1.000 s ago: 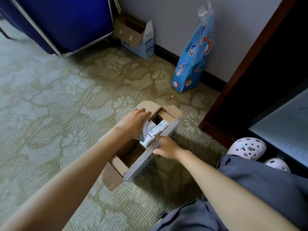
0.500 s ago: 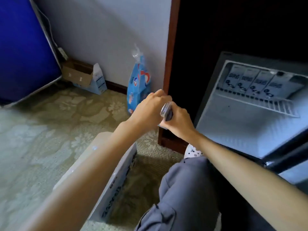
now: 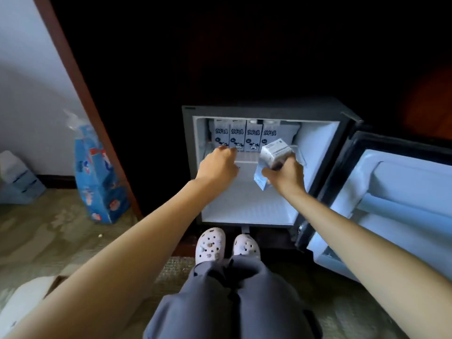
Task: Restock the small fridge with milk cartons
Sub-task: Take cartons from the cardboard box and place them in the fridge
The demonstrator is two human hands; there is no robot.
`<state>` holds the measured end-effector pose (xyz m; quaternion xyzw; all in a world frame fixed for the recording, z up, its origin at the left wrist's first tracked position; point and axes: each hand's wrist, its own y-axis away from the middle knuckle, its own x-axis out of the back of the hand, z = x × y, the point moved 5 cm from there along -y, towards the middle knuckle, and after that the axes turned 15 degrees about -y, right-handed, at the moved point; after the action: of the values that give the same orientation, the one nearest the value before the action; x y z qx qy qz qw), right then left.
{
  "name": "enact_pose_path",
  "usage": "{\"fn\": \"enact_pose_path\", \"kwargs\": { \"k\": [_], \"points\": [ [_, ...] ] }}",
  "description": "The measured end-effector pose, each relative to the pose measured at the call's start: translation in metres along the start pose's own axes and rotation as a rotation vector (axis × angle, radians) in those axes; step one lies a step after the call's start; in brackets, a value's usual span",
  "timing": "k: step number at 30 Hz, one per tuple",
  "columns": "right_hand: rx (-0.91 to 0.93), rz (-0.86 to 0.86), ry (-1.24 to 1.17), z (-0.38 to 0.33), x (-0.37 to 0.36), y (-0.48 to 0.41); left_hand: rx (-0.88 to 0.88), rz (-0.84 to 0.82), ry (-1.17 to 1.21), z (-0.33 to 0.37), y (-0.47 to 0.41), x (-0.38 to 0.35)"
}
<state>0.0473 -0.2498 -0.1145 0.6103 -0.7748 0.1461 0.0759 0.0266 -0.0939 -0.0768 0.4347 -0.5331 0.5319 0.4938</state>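
My right hand (image 3: 285,176) is wrapped round a milk carton (image 3: 274,151), tipped with its top towards the back of the fridge (image 3: 318,155), just in front of the right end of the upper shelf (image 3: 247,157). A pale blue edge sticks out below my fingers (a second carton, perhaps; I cannot tell). Four cartons (image 3: 252,138) stand upright along the back of that shelf, labels facing me and packed side by side from the left. I take it the gap on the right is why I bring this one in on that side.

My left hand (image 3: 217,165) reaches in at centre frame with its fingers curled, their tips at the shelf's front edge below the second carton. I cannot tell whether it grips anything; I judge it is there to steady the row.

The door (image 3: 391,192) hangs wide open at the right of the frame, out of my arm's way. The supply box (image 3: 29,297) sits in the lower left corner, near for the next reach.
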Motion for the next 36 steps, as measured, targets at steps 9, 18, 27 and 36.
{"fn": "enact_pose_path", "kwargs": {
  "k": [9, 18, 27, 36],
  "points": [
    [-0.07, 0.227, -0.062, 0.048, 0.028, -0.089, -0.044, -0.139, -0.011, 0.026, -0.088, -0.06],
    [0.009, 0.28, -0.053, 0.06, 0.013, -0.156, -0.073, -0.105, 0.068, 0.034, -0.158, -0.109],
    [-0.078, 0.199, -0.014, 0.09, 0.001, -0.175, -0.045, -0.04, 0.1, 0.034, -0.182, -0.129],
    [-0.141, 0.115, 0.081, 0.102, -0.012, -0.194, -0.045, -0.015, 0.124, 0.031, -0.188, -0.137]
  ]
}}
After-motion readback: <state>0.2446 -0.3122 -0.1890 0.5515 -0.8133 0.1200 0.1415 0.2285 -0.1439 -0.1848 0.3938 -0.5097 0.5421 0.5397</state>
